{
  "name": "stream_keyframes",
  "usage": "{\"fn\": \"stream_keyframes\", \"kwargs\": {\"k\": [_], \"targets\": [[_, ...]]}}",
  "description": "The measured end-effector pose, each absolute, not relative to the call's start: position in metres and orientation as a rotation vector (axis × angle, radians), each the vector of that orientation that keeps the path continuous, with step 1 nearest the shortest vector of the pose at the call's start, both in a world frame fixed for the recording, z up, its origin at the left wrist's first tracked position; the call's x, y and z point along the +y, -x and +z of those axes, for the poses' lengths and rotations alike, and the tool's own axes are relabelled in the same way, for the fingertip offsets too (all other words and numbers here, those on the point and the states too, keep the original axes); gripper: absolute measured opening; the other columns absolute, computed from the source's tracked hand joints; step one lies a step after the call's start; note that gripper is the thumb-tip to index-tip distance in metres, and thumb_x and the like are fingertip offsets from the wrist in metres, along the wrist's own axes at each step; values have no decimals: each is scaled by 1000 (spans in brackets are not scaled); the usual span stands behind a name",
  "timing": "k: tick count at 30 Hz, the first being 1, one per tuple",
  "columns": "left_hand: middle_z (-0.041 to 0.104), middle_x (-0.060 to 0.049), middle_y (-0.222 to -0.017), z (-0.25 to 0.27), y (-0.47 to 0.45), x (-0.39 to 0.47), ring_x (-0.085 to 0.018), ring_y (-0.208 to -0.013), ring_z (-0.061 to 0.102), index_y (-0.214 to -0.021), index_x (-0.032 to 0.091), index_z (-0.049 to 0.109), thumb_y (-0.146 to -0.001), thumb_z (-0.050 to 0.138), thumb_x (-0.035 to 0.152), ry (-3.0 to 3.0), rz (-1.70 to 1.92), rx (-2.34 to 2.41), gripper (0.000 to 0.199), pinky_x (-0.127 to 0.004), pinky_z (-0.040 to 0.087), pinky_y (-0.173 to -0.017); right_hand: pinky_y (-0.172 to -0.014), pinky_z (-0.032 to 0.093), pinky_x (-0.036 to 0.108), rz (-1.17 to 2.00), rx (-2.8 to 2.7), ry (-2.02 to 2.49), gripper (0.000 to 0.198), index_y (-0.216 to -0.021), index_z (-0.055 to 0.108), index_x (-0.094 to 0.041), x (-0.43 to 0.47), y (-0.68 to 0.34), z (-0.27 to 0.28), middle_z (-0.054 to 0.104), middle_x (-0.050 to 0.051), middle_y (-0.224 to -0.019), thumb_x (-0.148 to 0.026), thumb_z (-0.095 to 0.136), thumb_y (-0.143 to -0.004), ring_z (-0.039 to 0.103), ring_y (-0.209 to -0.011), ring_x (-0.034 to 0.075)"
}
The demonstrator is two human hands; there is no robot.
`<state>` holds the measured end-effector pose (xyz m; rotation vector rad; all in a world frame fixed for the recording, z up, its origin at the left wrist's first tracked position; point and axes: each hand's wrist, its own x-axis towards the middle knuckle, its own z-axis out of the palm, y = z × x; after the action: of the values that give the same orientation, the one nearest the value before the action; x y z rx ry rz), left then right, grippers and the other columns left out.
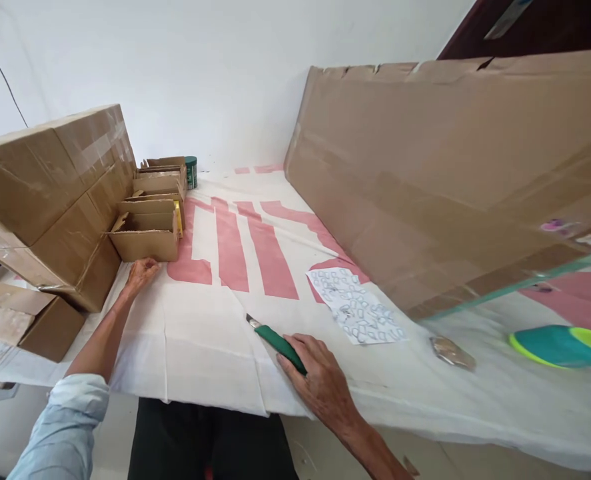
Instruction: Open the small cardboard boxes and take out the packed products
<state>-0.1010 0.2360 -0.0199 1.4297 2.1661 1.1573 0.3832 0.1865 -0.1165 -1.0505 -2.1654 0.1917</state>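
Observation:
My right hand (322, 383) is wrapped round the green handle of a utility knife (278, 345). Its metal tip points forward and to the left, over the white cloth. Over on the left, my left hand (142, 272) rests by the lower front edge of a small open cardboard box (148, 245). The fingers there are curled together, and whatever may be between them is hidden. Behind that box stand more small open cardboard boxes (160, 183) in a row.
Stacked large cartons (70, 180) stand at the left, with a taped carton (30, 320) before them. A big cardboard sheet (440, 180) leans at the right. Nearby lie a paper with drawn shapes (355, 307), a brown wrapped item (452, 352) and a teal-and-lime object (555, 347). A green tin (191, 173) stands farther back.

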Motion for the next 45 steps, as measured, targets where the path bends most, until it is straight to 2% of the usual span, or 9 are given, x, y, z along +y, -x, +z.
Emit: {"fn": "stream_keyframes", "kwargs": {"k": [8, 17, 21, 24, 28, 32, 37, 40, 45], "targets": [[76, -8, -73, -41, 99, 304, -27, -77, 70, -66, 20, 71, -85, 62, 57, -1424, 1189, 2201, 43, -36, 53, -78, -83, 50, 41, 0, -2167, 1002, 29, -128, 65, -18, 187, -380, -113, 70, 13, -110, -35, 52, -110, 65, -99, 30], [76, -11, -79, -46, 110, 357, -27, -82, 71, -67, 19, 71, -87, 59, 64, -1428, 1186, 2170, 51, -36, 55, -81, -83, 48, 41, -36, -2201, 1049, 26, -128, 64, -17, 186, -379, -105, 69, 13, -110, -31, 52, -109, 63, -100, 30], [75, -11, -80, -42, 107, 371, -26, -83, 69, -68, 19, 69, -84, 61, 65, -1415, 1170, 2132, 49, -37, 54, -83, -83, 48, 41, -20, -2191, 1067, 25, -126, 65, -17, 187, -379, -104, 69, 13, -110, -31, 53, -109, 63, -100, 29], [74, -8, -80, -35, 101, 368, -26, -83, 68, -74, 19, 70, -78, 69, 58, -1416, 1142, 2104, 39, -37, 54, -83, -84, 48, 41, -7, -2185, 1064, 25, -125, 66, -17, 187, -378, -105, 69, 14, -110, -30, 53, -108, 63, -100, 30], [76, -6, -83, -22, 79, 344, -26, -85, 68, -85, 17, 76, -69, 74, 43, -1480, 1086, 2009, 31, -37, 55, -84, -84, 49, 42, -1, -2177, 1052, 25, -124, 65, -18, 188, -377, -109, 70, 14, -111, -32, 51, -109, 63, -100, 30], [79, -5, -86, -14, 40, 294, -26, -86, 70, -86, 17, 79, -68, 75, 38, -1594, 1008, 1833, 28, -36, 57, -83, -83, 48, 41, -4, -2162, 1036, 24, -121, 65, -19, 190, -376, -115, 70, 12, -109, -33, 50, -109, 63, -99, 29], [83, -11, -103, -16, -18, 213, -27, -96, 74, -92, 15, 81, -78, 76, 35, -1684, 982, 1639, 24, -35, 59, -83, -80, 47, 41, -36, -2154, 1014, 23, -118, 65, -19, 192, -373, -121, 70, 12, -106, -34, 51, -107, 62, -95, 29], [83, -12, -110, -7, -52, 169, -26, -100, 76, -102, 17, 83, -85, 72, 27, -1710, 945, 1534, 22, -33, 59, -82, -83, 48, 41, -26, -2169, 1001, 21, -115, 66, -20, 192, -373, -124, 70, 11, -104, -34, 52, -105, 61, -95, 29], [80, -12, -124, 74, -106, 108, -22, -109, 75, -128, 19, 77, -98, 62, 18, -1947, 922, 1185, 33, -32, 59, -92, -83, 51, 44, -77, -2204, 1010, 22, -109, 67, -19, 192, -377, -127, 70, 13, -100, -34, 52, -104, 61, -93, 30]]}}
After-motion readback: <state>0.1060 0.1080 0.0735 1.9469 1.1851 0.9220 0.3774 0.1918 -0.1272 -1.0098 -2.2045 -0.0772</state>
